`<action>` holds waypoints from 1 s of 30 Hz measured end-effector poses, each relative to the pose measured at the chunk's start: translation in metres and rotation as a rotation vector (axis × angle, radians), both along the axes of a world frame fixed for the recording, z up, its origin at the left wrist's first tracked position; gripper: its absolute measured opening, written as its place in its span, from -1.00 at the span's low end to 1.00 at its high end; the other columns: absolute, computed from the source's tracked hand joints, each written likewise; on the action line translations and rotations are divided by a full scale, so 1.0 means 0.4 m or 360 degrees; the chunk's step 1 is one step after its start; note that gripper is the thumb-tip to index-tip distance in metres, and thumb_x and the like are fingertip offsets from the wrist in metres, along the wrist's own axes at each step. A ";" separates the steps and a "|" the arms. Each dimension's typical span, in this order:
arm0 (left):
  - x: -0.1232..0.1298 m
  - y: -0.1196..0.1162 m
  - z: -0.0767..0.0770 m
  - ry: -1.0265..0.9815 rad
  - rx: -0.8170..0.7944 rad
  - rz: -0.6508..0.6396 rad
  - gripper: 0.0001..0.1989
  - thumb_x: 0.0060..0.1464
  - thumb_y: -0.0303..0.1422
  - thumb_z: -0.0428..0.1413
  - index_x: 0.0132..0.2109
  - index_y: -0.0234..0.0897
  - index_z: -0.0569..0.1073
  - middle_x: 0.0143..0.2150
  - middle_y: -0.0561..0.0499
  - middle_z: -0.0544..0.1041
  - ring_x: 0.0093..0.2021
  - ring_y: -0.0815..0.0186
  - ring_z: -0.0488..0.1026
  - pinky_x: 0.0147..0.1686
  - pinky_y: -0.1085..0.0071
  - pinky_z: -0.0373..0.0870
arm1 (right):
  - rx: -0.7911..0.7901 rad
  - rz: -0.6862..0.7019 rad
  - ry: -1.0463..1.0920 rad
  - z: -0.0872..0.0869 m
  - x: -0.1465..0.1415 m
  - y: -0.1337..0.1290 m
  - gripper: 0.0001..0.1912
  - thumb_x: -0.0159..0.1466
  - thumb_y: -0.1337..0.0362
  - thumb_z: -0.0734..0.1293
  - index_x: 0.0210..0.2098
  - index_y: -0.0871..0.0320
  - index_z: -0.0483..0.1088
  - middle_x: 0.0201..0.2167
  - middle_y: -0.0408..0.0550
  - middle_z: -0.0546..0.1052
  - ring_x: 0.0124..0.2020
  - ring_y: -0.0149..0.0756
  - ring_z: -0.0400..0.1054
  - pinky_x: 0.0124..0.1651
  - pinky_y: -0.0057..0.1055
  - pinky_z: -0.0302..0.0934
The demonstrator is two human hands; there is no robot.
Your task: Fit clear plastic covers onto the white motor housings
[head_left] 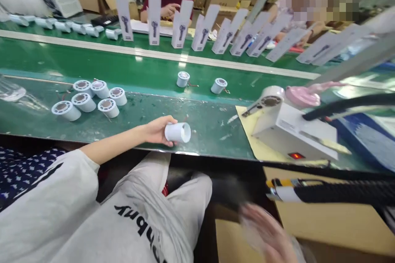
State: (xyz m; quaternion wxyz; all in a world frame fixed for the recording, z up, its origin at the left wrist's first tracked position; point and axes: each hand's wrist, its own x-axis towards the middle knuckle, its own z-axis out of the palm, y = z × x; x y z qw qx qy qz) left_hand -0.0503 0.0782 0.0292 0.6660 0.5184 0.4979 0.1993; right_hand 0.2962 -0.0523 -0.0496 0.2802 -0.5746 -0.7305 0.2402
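My left hand (163, 130) is closed around a white plastic cylinder (177, 132) above the front edge of the bench. The cylinder lies on its side, its hollow end facing right. Low on the right, my right hand (267, 232) is smeared by motion over an open cardboard box (236, 240); whether anything is in its fingers cannot be made out. Left of my left hand, several short white motor units (108, 108) with slotted tops and thin wires stand in a group. Two similar units, a left one (183, 79) and a right one (219, 85), stand farther back.
White upright boxes (181, 28) with open flaps line the far side of the green conveyor (135, 59). To the right are a white device (296, 131) with a lit red switch, a pink round object (302, 96) and a corrugated black hose (342, 191). People sit opposite.
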 end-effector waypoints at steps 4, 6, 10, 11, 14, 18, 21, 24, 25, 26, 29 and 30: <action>0.133 -0.082 -0.091 -0.0494 -0.0562 -0.0486 -0.36 -0.03 0.24 0.08 -0.22 -0.31 0.47 -0.49 -0.03 0.48 -0.58 0.35 0.31 -0.66 0.46 0.16 | 0.0436 0.0227 -0.0199 0.070 -0.087 -0.057 -0.52 0.40 0.14 0.32 0.30 -0.14 0.37 0.17 0.15 0.44 0.10 0.15 0.45 0.04 0.06 0.49; 0.167 -0.111 -0.108 -0.0384 -0.0550 -0.0635 -0.37 -0.07 0.24 0.19 -0.23 -0.29 0.46 -0.50 0.06 0.43 -0.58 0.40 0.26 -0.65 0.49 0.15 | 0.0513 0.0154 -0.0397 0.079 -0.133 -0.027 -0.54 0.38 0.21 0.32 0.26 -0.07 0.43 0.18 0.21 0.43 0.07 0.18 0.42 0.01 0.11 0.47; 0.181 -0.135 -0.082 -0.0026 0.0144 -0.0801 -0.57 0.06 0.04 0.24 -0.17 -0.26 0.50 -0.30 0.03 0.50 -0.34 0.32 0.42 -0.34 0.41 0.37 | 0.0210 0.0191 -0.0338 0.079 -0.147 0.003 -0.67 0.27 0.40 0.38 -0.01 0.01 0.57 0.24 0.15 0.39 0.13 0.14 0.39 0.01 0.03 0.48; 0.179 -0.139 -0.073 0.0057 0.0411 -0.0797 -0.64 0.11 -0.03 0.21 -0.15 -0.25 0.51 -0.23 0.00 0.52 -0.25 0.27 0.45 -0.22 0.36 0.39 | 0.0105 0.0225 -0.0208 0.080 -0.142 -0.001 -0.72 0.25 0.40 0.40 -0.07 0.02 0.57 0.23 0.13 0.39 0.16 0.11 0.38 0.05 0.00 0.47; 0.174 -0.149 -0.060 0.0161 0.0900 -0.0711 -0.70 0.14 -0.16 0.22 -0.07 -0.24 0.52 -0.09 -0.06 0.53 -0.07 0.17 0.46 -0.03 0.28 0.36 | -0.0144 0.0214 0.0218 0.085 -0.131 -0.022 -0.85 0.24 0.25 0.48 -0.18 0.06 0.52 0.15 0.11 0.42 0.17 0.03 0.39 0.15 -0.03 0.41; 0.172 -0.155 -0.087 0.0039 0.1044 -0.0566 -0.39 -0.06 0.02 0.38 0.05 -0.24 0.53 -0.07 -0.09 0.50 -0.09 0.15 0.44 0.01 0.23 0.39 | -0.0242 0.0077 0.0512 0.102 -0.142 -0.033 -0.77 0.38 0.14 0.34 -0.36 0.09 0.49 -0.01 0.09 0.47 0.03 -0.08 0.45 0.13 -0.10 0.38; 0.167 -0.147 -0.121 -0.0061 0.1103 -0.0654 -0.30 -0.12 0.07 0.41 0.12 -0.19 0.56 -0.07 -0.11 0.45 -0.05 0.13 0.42 0.05 0.17 0.41 | -0.0194 -0.0043 0.0588 0.116 -0.154 -0.035 -0.72 0.39 0.18 0.31 -0.44 0.10 0.48 -0.09 0.05 0.51 -0.10 -0.16 0.49 -0.03 -0.23 0.40; 0.160 -0.142 -0.142 -0.0145 0.1103 -0.0789 -0.38 -0.09 -0.02 0.43 0.11 -0.13 0.60 0.08 -0.18 0.44 0.12 0.03 0.40 0.16 0.07 0.38 | -0.0197 -0.0156 0.0704 0.121 -0.156 -0.036 -0.71 0.35 0.18 0.36 -0.50 0.09 0.47 -0.18 0.02 0.55 -0.18 -0.18 0.51 -0.20 -0.31 0.41; 0.159 -0.142 -0.145 -0.0182 0.1083 -0.0816 -0.39 -0.08 -0.05 0.43 0.12 -0.12 0.59 0.15 -0.21 0.43 0.18 0.00 0.39 0.21 0.04 0.35 | -0.0216 -0.0181 0.0772 0.119 -0.155 -0.035 -0.70 0.33 0.16 0.39 -0.52 0.09 0.47 -0.19 0.01 0.57 -0.17 -0.17 0.52 -0.19 -0.30 0.42; 0.158 -0.144 -0.145 -0.0213 0.1051 -0.0840 -0.39 -0.06 -0.08 0.42 0.15 -0.11 0.57 0.20 -0.21 0.43 0.22 -0.02 0.39 0.24 0.03 0.33 | -0.0242 -0.0201 0.0854 0.116 -0.152 -0.034 -0.69 0.31 0.13 0.41 -0.53 0.08 0.47 -0.19 0.01 0.59 -0.14 -0.14 0.54 -0.15 -0.28 0.45; 0.160 -0.155 -0.136 -0.0280 0.0934 -0.0849 -0.35 0.01 -0.17 0.38 0.25 -0.15 0.48 0.21 -0.20 0.50 0.19 0.02 0.45 0.22 0.09 0.37 | -0.0306 -0.0237 0.1119 0.103 -0.143 -0.029 -0.64 0.30 0.02 0.45 -0.53 0.08 0.50 -0.19 0.01 0.64 -0.08 -0.08 0.57 -0.02 -0.15 0.49; 0.162 -0.159 -0.133 -0.0294 0.0884 -0.0809 -0.34 0.01 -0.19 0.38 0.26 -0.17 0.47 0.19 -0.20 0.52 0.16 0.04 0.48 0.18 0.12 0.40 | -0.0314 -0.0216 0.1172 0.099 -0.139 -0.029 -0.64 0.29 -0.01 0.45 -0.51 0.07 0.52 -0.16 0.02 0.65 -0.05 -0.06 0.57 0.00 -0.12 0.50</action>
